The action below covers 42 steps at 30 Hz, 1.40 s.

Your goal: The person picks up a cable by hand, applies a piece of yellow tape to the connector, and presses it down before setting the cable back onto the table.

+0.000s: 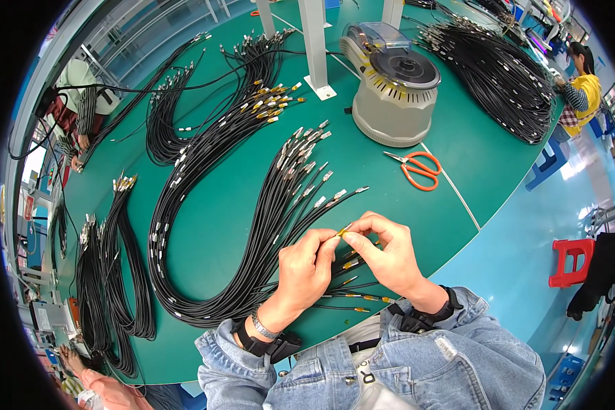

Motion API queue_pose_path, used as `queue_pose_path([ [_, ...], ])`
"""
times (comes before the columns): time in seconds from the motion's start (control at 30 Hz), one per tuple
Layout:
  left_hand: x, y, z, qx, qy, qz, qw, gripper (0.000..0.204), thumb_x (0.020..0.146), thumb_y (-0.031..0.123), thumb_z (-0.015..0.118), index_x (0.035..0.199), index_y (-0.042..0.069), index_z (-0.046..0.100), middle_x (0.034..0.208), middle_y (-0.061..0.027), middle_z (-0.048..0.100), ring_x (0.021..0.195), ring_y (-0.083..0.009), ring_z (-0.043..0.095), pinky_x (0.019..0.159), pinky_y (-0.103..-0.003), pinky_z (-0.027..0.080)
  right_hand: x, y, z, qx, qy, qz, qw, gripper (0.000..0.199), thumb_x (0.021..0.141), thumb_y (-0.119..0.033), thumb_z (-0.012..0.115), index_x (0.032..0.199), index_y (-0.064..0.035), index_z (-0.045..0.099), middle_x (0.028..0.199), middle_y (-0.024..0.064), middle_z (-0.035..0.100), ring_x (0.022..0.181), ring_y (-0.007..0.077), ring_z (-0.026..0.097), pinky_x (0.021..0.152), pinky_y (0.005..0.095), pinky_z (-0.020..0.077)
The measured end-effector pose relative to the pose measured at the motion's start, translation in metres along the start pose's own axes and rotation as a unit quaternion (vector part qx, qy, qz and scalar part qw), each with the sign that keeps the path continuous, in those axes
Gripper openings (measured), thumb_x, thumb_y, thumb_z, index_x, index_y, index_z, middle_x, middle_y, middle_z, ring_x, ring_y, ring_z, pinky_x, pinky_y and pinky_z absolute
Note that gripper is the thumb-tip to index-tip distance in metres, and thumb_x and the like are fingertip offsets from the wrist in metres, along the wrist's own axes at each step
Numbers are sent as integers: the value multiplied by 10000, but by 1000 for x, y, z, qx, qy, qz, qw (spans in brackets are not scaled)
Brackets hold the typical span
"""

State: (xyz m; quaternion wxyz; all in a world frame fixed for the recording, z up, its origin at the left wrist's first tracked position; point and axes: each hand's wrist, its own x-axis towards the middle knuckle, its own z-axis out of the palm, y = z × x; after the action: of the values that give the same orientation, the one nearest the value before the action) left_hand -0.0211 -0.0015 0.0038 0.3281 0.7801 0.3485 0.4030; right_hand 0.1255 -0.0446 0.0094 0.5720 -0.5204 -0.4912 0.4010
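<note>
Both hands meet above the near part of the green worktop (471, 256). Left hand (302, 270): thumb and index finger pressed together on a small yellow piece (342, 233). Right hand (389, 253): thumb and index finger closed on the same piece from the other side, its other fingers curled. The piece sits between the two sets of fingertips, raised above the worktop; whether a cable runs from it cannot be told, as the hands cover it. A metal bracelet (263, 326) circles the left wrist; both wrists carry black straps.

Beneath and beside the hands, yellow-marked cable ends (367, 297) lie fanned out. Left of the hands, a large black cable bundle (167, 232) lies in a U; its farther ends carry white and yellow tags. At the worktop's left side, two smaller bundles lie folded, side by side; beyond them, a co-worker's pink sleeve (109, 388).

Farther out, orange-handled scissors (422, 170) lie just in front of a grey machine (393, 109) with a black disc on top. Left of it stands a pale post (314, 48). A thick bundle (499, 82) lies far right, near a co-worker in yellow (588, 92). A red stool (570, 263) stands on the blue floor at right.
</note>
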Motion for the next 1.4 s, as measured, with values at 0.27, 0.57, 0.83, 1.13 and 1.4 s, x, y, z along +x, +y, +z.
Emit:
queue_pose_path([
  [0.27,-2,0,1,-63,-17,-53,996,91,885,73,536,842,-3,560,545,-3,510,432,-54,470,393,-197,348,0,-2,2,44,3,70,997,145,826,-103,635,860,37,627,795,42,606,724,89,545,635,222,432],
  [0.57,-2,-2,1,-68,-30,-77,994,117,899,92,520,835,1,556,549,-2,520,434,-52,482,390,-193,354,0,0,2,40,13,84,996,154,830,-116,636,860,34,625,789,23,604,702,65,537,620,203,423],
  [0.83,0,1,4,-40,1,-64,997,40,859,22,558,833,-9,558,575,-23,548,459,-60,515,409,-188,376,-1,0,3,89,7,125,988,148,835,-109,631,875,32,611,796,17,599,720,64,539,636,203,427],
  [1.13,0,-4,6,35,46,12,998,79,795,-28,623,854,-14,573,653,-68,607,526,-81,568,452,-200,418,-3,1,3,69,10,90,993,117,809,-87,632,851,22,628,775,19,624,713,66,541,663,220,442],
  [1.4,0,-1,5,66,53,48,995,103,772,-22,651,852,-12,587,663,-80,615,529,-88,579,454,-209,427,-4,1,4,62,12,74,995,106,802,-75,628,846,21,627,765,16,619,703,65,532,658,219,437],
])
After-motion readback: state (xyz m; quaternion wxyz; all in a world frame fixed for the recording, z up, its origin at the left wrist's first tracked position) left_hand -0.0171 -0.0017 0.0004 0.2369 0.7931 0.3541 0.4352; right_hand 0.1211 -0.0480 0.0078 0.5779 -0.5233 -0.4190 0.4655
